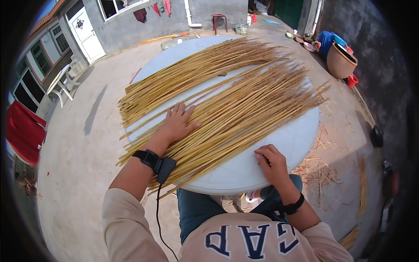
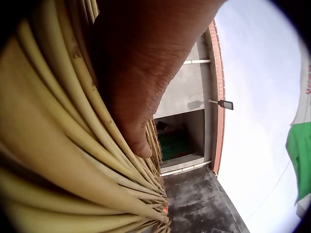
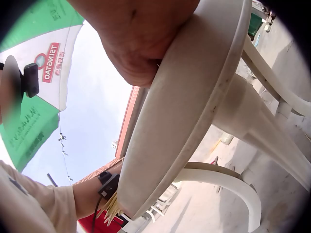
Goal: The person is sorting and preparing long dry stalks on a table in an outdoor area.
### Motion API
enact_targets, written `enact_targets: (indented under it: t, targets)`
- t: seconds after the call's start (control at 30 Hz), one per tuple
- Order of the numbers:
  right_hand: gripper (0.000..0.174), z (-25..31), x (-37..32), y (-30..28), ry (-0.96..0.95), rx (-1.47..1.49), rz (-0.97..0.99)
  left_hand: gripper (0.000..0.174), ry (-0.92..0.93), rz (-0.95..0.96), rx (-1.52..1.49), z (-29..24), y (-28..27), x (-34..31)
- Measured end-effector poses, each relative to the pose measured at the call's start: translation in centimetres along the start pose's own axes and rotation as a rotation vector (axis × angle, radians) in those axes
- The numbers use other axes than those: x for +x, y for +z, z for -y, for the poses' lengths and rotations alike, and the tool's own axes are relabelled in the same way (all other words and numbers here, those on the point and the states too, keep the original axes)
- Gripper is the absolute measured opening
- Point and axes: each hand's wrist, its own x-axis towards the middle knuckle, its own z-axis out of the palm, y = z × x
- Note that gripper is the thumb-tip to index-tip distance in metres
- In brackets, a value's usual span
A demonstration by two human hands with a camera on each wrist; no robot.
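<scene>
Long yellow-brown dried stalks (image 1: 218,118) with feathery seed heads lie across a round white table (image 1: 288,135), stalk ends to the left, heads to the upper right. A second bundle of stalks (image 1: 183,72) lies farther back, with a few loose stalks between the two. My left hand (image 1: 178,124) rests spread on the near bundle, toward its stalk ends. In the left wrist view its thumb (image 2: 138,141) lies along the stalks (image 2: 73,111). My right hand (image 1: 273,163) is at the table's near right edge, fingers loosely curled, with no stalk visible in it.
A terracotta pot (image 1: 341,61) and a blue barrel (image 1: 325,43) stand by the dark wall at right. Straw scraps (image 1: 321,174) litter the ground beside the table. A red stool (image 1: 219,22) is by the back wall, and a white chair (image 1: 63,83) stands at left.
</scene>
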Motion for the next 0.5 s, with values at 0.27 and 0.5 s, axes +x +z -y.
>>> enact_targets:
  t: [0.27, 0.5]
  targets:
    - [0.009, 0.4, 0.2, -0.1, 0.058, 0.019, 0.025, 0.077, 0.249, -0.089, -0.171, 0.3, 0.3, -1.1]
    - [0.008, 0.5, 0.3, 0.4, 0.017, -0.015, 0.009, 0.074, 0.310, -0.054, -0.223, 0.7, 0.0, -1.1]
